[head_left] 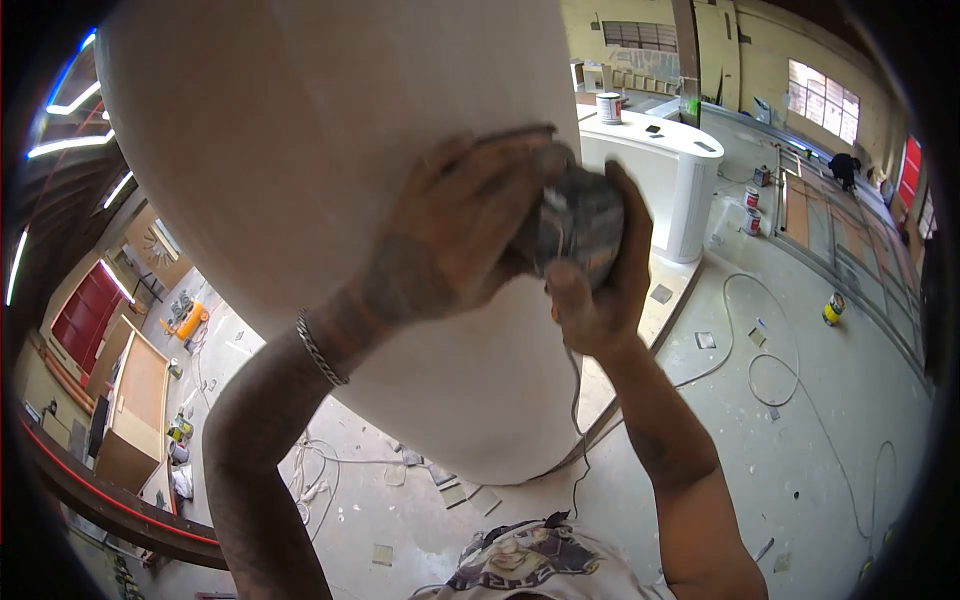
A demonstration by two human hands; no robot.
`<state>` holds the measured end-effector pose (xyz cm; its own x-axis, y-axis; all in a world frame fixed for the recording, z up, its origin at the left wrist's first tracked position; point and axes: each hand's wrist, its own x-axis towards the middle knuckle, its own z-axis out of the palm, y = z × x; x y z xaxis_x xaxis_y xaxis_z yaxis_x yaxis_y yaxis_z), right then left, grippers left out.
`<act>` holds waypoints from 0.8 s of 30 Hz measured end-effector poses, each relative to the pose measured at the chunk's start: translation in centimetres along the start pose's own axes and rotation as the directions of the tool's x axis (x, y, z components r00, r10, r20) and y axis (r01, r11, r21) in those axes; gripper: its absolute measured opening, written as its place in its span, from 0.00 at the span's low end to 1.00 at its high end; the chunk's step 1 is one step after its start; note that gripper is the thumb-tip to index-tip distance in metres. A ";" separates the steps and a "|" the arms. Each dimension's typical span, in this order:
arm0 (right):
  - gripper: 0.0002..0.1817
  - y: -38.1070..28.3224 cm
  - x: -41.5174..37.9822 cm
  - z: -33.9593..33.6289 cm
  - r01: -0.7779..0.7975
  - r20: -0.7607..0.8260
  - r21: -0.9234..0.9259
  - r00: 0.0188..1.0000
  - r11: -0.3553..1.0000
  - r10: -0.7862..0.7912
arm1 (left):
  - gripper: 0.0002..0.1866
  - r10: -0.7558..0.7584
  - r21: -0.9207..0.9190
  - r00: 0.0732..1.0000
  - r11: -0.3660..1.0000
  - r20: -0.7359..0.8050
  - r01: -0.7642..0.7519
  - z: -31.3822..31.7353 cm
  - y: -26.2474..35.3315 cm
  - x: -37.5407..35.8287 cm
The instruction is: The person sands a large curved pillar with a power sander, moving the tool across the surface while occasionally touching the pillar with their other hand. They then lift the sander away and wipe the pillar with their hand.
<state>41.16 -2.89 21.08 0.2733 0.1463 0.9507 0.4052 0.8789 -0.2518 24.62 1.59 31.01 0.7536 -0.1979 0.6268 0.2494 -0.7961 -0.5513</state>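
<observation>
A dark corded power sander is held up against a large curved, off-white panel, its flat pad edge near the surface. My right hand is wrapped around the sander's body, thumb across the near side. My left hand lies over the pad end of the tool, fingers closed about it and blurred by motion. From the sander a thin cord hangs down past the panel's lower edge. How the pad meets the panel is partly hidden behind my left hand.
Behind on the right stands a white rounded counter with a paint can on top. Cable loops and sandpaper pieces lie on the floor. A yellow can stands right; a person bends farther back.
</observation>
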 end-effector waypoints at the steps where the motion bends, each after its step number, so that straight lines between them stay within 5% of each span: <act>1: 0.49 0.5 -1.7 -0.3 -0.015 0.002 -0.017 1.000 1.000 0.016 | 0.40 0.018 -0.004 1.000 1.000 0.010 -0.018 0.7 0.8 -0.8; 7: 0.50 1.0 -3.5 -0.7 0.065 0.060 -0.124 0.997 0.990 -0.058 | 0.40 0.059 0.015 0.998 0.998 -0.030 -0.059 1.6 1.8 -3.6; 13: 0.42 -2.9 6.8 2.2 -0.032 0.038 -0.029 0.999 0.999 0.033 | 0.41 0.077 0.067 0.965 0.996 -0.250 -0.062 -3.0 -4.0 1.8; 15: 0.40 -5.2 11.8 4.0 -0.072 0.009 -0.084 0.997 0.994 0.073 | 0.42 0.040 0.046 0.976 0.998 -0.215 -0.031 -5.7 -8.1 4.4; 18: 0.30 -7.4 16.5 5.6 -0.141 -0.016 -0.028 0.990 0.990 0.140 | 0.37 0.204 -0.085 0.931 0.967 -0.303 -0.240 -9.0 -10.6 8.3; 24: 0.27 -7.8 17.8 6.7 -0.121 -0.049 0.029 0.991 0.992 0.122 | 0.35 0.202 -0.030 0.945 0.976 -0.256 -0.216 -11.0 -11.5 8.8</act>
<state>37.01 -4.08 41.14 0.3632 0.2305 0.9028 0.3432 0.8677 -0.3596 21.68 2.72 48.86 0.6068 -0.4941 0.6226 0.0623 -0.7513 -0.6570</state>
